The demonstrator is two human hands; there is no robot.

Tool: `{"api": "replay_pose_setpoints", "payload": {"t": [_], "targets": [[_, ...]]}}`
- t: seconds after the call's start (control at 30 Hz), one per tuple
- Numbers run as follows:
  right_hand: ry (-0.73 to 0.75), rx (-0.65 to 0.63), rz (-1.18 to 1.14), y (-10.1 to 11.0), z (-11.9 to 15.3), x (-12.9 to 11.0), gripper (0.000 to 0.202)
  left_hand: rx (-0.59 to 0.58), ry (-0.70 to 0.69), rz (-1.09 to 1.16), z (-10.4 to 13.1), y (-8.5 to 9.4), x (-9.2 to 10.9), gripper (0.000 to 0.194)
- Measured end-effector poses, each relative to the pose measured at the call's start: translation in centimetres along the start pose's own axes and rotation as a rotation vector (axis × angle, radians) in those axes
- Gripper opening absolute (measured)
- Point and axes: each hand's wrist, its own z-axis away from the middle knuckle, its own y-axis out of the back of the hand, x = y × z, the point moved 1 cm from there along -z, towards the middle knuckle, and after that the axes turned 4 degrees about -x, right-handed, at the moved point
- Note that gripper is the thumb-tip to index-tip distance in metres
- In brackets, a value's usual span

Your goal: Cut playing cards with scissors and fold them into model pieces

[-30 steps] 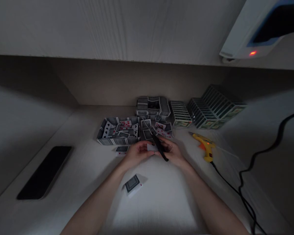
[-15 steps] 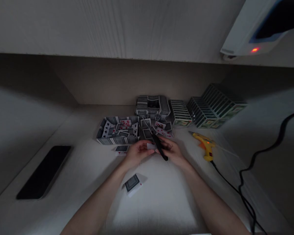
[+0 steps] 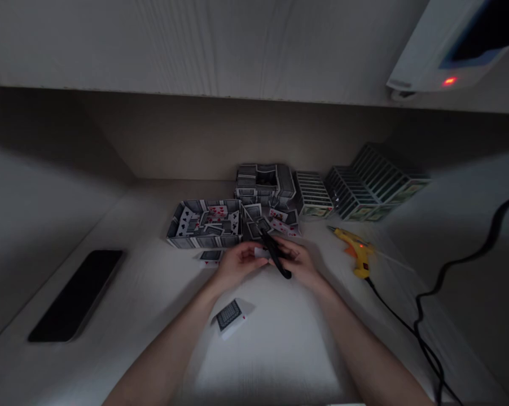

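Observation:
My left hand (image 3: 238,263) pinches a small pale piece of card (image 3: 261,253) between thumb and fingers. Black-handled scissors (image 3: 275,254) are in my right hand (image 3: 297,259), their blades pointing away from me toward loose cards. Just beyond my hands, a tray made of playing cards (image 3: 203,242) holds several cards and cut pieces. More loose cards (image 3: 282,226) lie to the right of the tray. Near my left wrist, a folded card (image 3: 211,256) rests by the tray, and another bent card (image 3: 229,317) lies closer to me.
A black phone (image 3: 77,296) lies at left. A yellow glue gun (image 3: 356,251) sits at right, its black cable (image 3: 424,293) trailing. Card-built blocks (image 3: 314,194) and a card box (image 3: 265,183) stand along the back, under an overhanging shelf (image 3: 237,51).
The scissor blades look more foreshortened now, and the handles have turned slightly. Both hands stay in nearly the same place; the view has shifted a little.

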Motion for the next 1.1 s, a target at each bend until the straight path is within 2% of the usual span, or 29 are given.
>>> {"api": "replay_pose_setpoints", "payload": {"t": [0.27,0.47,0.6,0.83,1.1], "targets": [[0.006,0.023,0.010,-0.05,0.12,-0.03,0.051,0.040,-0.013,-0.006,0.02,-0.24,0.09,0.042],[-0.014,0.055,0.050,-0.08,0.00,0.30,0.044,0.065,-0.031,-0.040,0.12,-0.42,0.25,0.034],[-0.007,0.086,0.055,-0.13,-0.21,0.24,0.048,0.081,-0.040,-0.031,0.00,-0.40,-0.02,0.035],[-0.005,0.046,0.052,-0.01,-0.46,-0.05,0.065,0.158,-0.031,-0.045,0.01,-0.49,0.05,0.031],[0.010,0.138,0.086,-0.34,-0.34,0.23,0.057,0.204,-0.044,-0.025,-0.22,-0.42,-0.58,0.026]]}}
